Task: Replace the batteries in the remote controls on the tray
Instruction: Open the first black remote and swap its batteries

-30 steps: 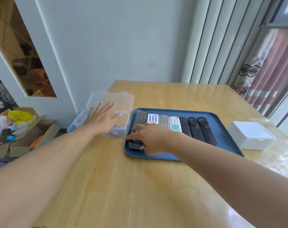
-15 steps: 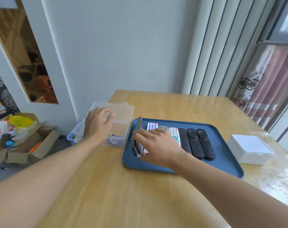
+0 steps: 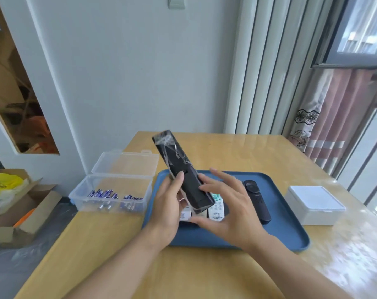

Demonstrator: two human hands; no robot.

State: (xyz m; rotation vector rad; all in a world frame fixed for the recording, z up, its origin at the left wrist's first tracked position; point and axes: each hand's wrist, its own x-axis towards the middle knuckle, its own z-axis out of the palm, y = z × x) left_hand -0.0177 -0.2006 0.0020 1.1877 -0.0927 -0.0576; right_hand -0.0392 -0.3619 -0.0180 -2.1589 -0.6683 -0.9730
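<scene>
A long black remote (image 3: 181, 172), back up and wrapped in torn clear film, is tilted above the blue tray's (image 3: 291, 229) left edge; white remotes (image 3: 216, 209) and a black one (image 3: 256, 200) lie flat mid-tray; blue batteries (image 3: 110, 196) fill the open clear box (image 3: 118, 182) beside the tray's left edge.

The clear plastic box of batteries (image 3: 110, 196) stands left of the blue plastic tray (image 3: 286, 225). The white lidded box (image 3: 316, 203) stands right of it. All are on the wooden table (image 3: 183, 275).
</scene>
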